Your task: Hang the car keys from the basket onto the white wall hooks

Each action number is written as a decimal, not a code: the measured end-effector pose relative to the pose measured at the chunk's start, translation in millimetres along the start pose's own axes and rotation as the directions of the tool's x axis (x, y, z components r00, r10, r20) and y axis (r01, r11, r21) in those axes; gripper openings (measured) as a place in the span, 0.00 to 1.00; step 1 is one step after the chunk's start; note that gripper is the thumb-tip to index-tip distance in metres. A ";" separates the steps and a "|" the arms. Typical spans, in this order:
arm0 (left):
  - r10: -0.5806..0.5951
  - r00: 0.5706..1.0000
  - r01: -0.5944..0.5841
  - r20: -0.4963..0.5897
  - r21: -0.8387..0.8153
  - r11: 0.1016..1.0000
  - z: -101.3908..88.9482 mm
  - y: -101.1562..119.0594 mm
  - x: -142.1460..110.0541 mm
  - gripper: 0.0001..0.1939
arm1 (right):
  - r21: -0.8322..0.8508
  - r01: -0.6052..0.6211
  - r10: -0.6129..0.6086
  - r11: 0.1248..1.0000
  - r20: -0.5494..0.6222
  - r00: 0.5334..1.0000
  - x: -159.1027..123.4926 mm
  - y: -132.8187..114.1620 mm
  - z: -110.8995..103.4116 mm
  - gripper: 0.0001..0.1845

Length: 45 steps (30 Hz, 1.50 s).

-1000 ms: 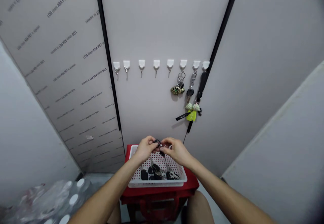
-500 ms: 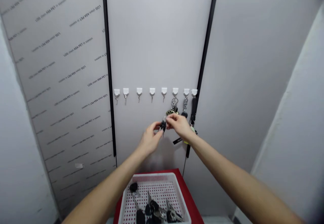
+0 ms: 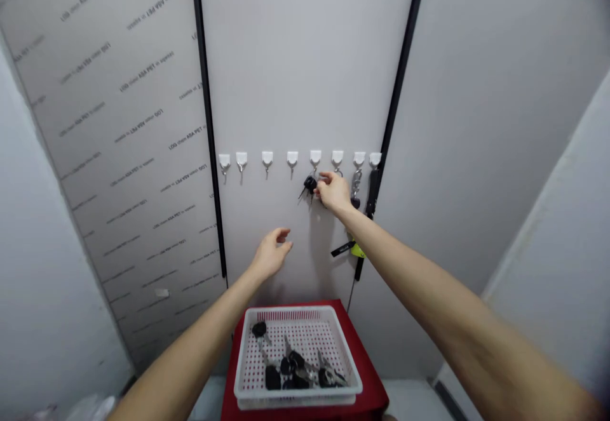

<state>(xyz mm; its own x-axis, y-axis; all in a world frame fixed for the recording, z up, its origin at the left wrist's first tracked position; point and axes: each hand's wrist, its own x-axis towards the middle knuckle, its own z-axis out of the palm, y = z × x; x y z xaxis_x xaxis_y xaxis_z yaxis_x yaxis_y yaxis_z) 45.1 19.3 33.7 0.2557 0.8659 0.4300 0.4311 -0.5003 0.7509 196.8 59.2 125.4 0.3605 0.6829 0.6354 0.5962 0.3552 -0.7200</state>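
My right hand (image 3: 332, 191) pinches a small bunch of keys (image 3: 310, 185) with black heads, right below a white wall hook (image 3: 315, 157). The keys' blades point down and to the left. Whether their ring sits on the hook cannot be made out behind my fingers. Lower and to the left, my left hand (image 3: 273, 251) is empty, its fingers loosely curled and apart in front of the wall. Partly behind my right hand is another hook (image 3: 337, 157) with a ring on it. Farther right hang a chained key set (image 3: 356, 183) and a black strap (image 3: 373, 186).
A white perforated basket (image 3: 298, 397) with several black-headed keys (image 3: 293, 364) stands on a red surface (image 3: 366, 376) below my hands. Bare white hooks (image 3: 267, 157) line the wall to the left. A black tag (image 3: 342, 249) and a yellow-green piece (image 3: 357, 251) hang at right.
My right hand has risen with the keys to the hook. My left hand has let go of them and moved slightly left. The basket shows higher in view.
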 end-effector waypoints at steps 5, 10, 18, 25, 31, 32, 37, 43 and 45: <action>-0.149 0.944 0.115 0.295 0.130 0.985 31.7 -70.3 -67.9 0.14 | -0.144 0.162 -0.120 0.976 0.261 0.958 -98.5 59.3 -1.2 0.16; -0.186 0.832 -0.050 0.523 0.403 0.914 50.5 -105.2 -116.3 0.14 | -0.166 0.225 0.040 0.960 0.878 0.478 -219.3 112.2 4.5 0.12; -0.268 0.827 -0.008 0.494 0.487 0.873 60.6 -110.7 -120.6 0.10 | -0.336 0.197 0.222 0.921 0.868 0.444 -243.4 118.3 9.7 0.11; -0.287 0.835 0.060 0.469 0.442 0.895 62.1 -113.7 -122.3 0.09 | -0.278 0.189 0.137 0.942 0.831 0.540 -248.1 118.0 11.4 0.11; -0.328 0.841 0.263 0.430 0.205 0.943 65.5 -116.4 -120.5 0.09 | -0.277 0.207 0.093 0.938 0.777 0.623 -249.1 120.2 19.0 0.09; -0.352 0.837 0.325 0.418 0.136 0.936 65.6 -115.9 -118.9 0.09 | -0.273 0.207 0.082 0.940 0.765 0.639 -248.2 120.3 19.2 0.08; -0.378 0.832 0.509 0.406 -0.288 0.811 59.2 -102.7 -107.9 0.07 | -0.199 0.113 0.056 0.974 0.687 0.725 -240.9 115.2 16.0 0.06; -0.357 0.822 0.558 0.444 -0.498 0.664 49.4 -83.0 -99.9 0.07 | 0.012 -0.125 0.088 0.992 0.642 0.762 -230.7 101.5 13.9 0.06; -0.365 0.828 0.553 0.425 -0.513 0.656 47.0 -80.9 -97.7 0.06 | 0.029 -0.107 0.068 0.994 0.606 0.793 -225.8 97.3 12.4 0.04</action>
<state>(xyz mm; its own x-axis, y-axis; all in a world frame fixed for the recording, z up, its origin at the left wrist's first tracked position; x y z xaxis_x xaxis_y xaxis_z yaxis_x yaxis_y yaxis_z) 25.9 -25.1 -92.6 0.4224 0.8968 -0.1315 -0.0201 0.1543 0.9878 164.5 -52.6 -91.6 -0.1083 0.9522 0.2855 0.5332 0.2980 -0.7918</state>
